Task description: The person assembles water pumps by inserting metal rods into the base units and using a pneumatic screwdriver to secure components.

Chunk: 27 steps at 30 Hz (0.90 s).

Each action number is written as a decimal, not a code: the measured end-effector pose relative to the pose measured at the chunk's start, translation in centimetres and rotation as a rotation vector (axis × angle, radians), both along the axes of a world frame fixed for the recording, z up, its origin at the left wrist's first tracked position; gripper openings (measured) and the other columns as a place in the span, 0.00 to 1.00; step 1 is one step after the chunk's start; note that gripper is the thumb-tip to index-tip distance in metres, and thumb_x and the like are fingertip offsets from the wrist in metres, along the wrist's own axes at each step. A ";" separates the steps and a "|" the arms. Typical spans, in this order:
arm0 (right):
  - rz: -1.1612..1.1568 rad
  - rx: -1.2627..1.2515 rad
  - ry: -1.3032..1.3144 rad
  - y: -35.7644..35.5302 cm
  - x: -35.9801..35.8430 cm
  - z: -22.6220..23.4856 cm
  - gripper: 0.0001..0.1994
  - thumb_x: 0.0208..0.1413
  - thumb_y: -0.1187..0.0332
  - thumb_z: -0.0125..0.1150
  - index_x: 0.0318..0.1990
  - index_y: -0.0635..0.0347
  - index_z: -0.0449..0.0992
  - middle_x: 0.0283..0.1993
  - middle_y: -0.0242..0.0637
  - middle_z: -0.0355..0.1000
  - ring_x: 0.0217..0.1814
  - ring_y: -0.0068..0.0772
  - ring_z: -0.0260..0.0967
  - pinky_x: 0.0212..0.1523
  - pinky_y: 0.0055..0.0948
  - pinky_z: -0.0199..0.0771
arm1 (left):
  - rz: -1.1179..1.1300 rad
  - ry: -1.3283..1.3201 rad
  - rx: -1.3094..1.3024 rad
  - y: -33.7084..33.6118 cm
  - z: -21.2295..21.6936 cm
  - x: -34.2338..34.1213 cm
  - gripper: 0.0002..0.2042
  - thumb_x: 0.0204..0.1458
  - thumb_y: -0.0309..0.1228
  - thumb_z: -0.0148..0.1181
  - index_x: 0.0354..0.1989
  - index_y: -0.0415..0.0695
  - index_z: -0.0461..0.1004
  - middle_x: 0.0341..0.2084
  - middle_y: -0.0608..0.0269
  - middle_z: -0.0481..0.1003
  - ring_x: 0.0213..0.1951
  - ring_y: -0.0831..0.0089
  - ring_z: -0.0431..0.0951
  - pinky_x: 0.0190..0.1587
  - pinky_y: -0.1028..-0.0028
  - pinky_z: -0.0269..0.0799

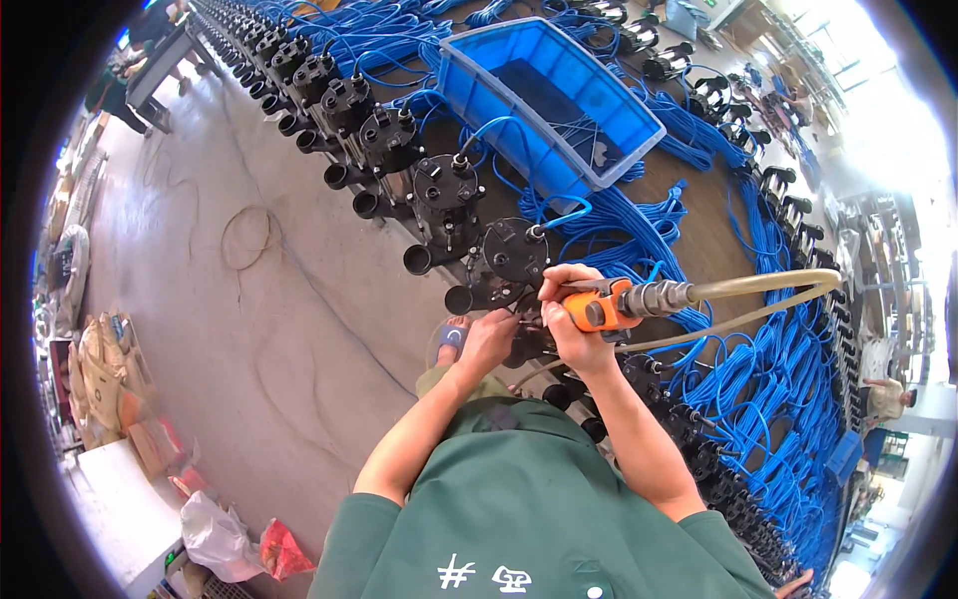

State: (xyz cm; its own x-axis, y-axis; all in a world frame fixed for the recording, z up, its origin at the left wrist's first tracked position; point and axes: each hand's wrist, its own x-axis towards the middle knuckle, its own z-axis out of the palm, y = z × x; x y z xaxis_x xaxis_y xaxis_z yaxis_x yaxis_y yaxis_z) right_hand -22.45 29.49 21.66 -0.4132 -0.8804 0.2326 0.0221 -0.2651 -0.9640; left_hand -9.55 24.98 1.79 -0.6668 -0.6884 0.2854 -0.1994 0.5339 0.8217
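My right hand (581,344) is wrapped round an orange air tool (596,308), whose metal coupling (654,299) joins a beige air hose (753,286). The tool's working end is hidden behind my hand. My left hand (489,339) is closed, its fingertips together at the side of a black pump-like unit; anything between them is too small to make out. Just beyond both hands stands a black unit with a round lid (516,250), a side outlet (459,299) and a blue cable (567,213) rising from its top.
A long row of similar black units (446,195) stretches away to the far left and back toward the lower right. Coiled blue cables (639,222) lie beside it. A blue plastic crate (519,130) stands beyond. Thin hoses (299,270) cross the grey floor on the left.
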 end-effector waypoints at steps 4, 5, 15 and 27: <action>0.024 -0.026 0.009 -0.3 -0.2 0.1 0.21 0.52 0.82 0.58 0.56 0.66 0.73 0.42 0.38 0.77 0.36 0.18 0.72 0.39 0.21 0.75 | -0.038 -0.037 -0.003 -0.2 -0.4 0.1 0.07 0.52 0.22 0.59 0.38 0.41 0.80 0.29 0.53 0.75 0.32 0.50 0.78 0.34 0.57 0.74; 0.026 -0.020 -0.007 -0.5 -0.1 0.9 0.24 0.52 0.81 0.57 0.59 0.66 0.72 0.44 0.39 0.78 0.35 0.17 0.71 0.39 0.21 0.74 | -0.046 -0.049 -0.003 -0.4 -0.7 0.2 0.07 0.52 0.22 0.59 0.39 0.41 0.80 0.29 0.53 0.75 0.32 0.50 0.78 0.34 0.57 0.74; -0.513 -0.358 0.184 7.7 -6.1 11.3 0.16 0.54 0.82 0.57 0.51 0.65 0.72 0.43 0.49 0.74 0.29 0.23 0.72 0.31 0.22 0.77 | -0.041 0.163 -0.300 -6.0 25.5 -2.2 0.07 0.47 0.17 0.62 0.34 0.38 0.81 0.26 0.59 0.80 0.26 0.70 0.78 0.33 0.73 0.76; -1.214 -0.188 0.085 12.3 -3.8 6.7 0.15 0.39 0.84 0.58 0.39 0.72 0.73 0.30 0.48 0.75 0.21 0.25 0.72 0.23 0.20 0.75 | -2.034 -0.620 -0.599 -8.3 10.6 -25.5 0.22 0.47 0.24 0.62 0.55 0.41 0.76 0.37 0.53 0.81 0.43 0.53 0.81 0.46 0.61 0.79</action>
